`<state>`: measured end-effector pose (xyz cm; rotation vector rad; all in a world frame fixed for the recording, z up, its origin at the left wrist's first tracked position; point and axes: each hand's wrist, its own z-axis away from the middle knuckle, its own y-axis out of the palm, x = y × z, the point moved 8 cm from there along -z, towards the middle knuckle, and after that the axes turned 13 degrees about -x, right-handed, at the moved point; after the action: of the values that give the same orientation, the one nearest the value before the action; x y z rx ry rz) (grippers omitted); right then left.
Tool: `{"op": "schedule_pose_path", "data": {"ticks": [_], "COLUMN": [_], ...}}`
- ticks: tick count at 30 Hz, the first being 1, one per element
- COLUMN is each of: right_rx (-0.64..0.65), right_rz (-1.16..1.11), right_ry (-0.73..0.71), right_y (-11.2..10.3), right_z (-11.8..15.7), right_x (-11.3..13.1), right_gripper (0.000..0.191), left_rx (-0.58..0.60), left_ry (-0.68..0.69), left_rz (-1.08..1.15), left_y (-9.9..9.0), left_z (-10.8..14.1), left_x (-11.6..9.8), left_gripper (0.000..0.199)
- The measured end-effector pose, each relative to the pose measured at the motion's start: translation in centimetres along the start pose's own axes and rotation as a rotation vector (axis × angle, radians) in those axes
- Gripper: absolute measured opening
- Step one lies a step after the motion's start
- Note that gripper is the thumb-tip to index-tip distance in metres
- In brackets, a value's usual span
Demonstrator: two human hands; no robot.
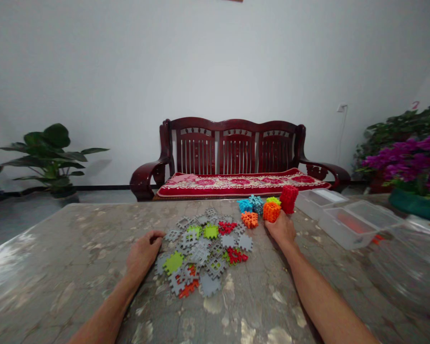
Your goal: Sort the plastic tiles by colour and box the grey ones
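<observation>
My left hand (143, 253) rests on the table at the left edge of a loose pile of interlocking puzzle-like plastic tiles. Its fingers are loosely curled, and I see nothing in them. The pile holds many grey tiles (210, 284), with green tiles (173, 262) and red tiles (237, 255) among them. My right hand (282, 229) is closed at the base of a stack of orange tiles (271, 212); its fingertips are partly hidden. Close by stand a tall red stack (288, 198), a blue stack (245, 205), a teal stack (256, 204), a yellow-green stack (273, 201) and a smaller orange group (250, 220).
Clear plastic boxes (347, 239) stand right of the stacks, with a transparent round container (412, 267) nearer me. Purple flowers (408, 160) in a green pot are at the far right. Beyond the table (75, 248) are a wooden bench (236, 126) and a leafy plant (55, 160).
</observation>
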<state>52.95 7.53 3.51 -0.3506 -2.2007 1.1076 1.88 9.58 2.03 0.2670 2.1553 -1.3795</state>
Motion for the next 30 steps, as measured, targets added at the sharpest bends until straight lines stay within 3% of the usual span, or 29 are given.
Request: {"op": "schedule_pose_path", "data": {"ticks": [14,30], "right_rx": [-0.047,-0.028], "right_rz": [-0.014,-0.058], "right_ry": [0.031,0.028], "right_y": [0.0,0.7], "right_z": [-1.7,-3.0], "right_x": [-4.2,-3.9], "right_gripper": [0.056,0.057], "left_rx": [0.013,0.013], "left_ry": [-0.022,-0.014], "left_rz": [-0.016,-0.021], "left_y": [0.3,0.6], "left_z": [-0.1,-0.3], "left_x": [0.4,0.6], "left_gripper": [0.031,0.03]}}
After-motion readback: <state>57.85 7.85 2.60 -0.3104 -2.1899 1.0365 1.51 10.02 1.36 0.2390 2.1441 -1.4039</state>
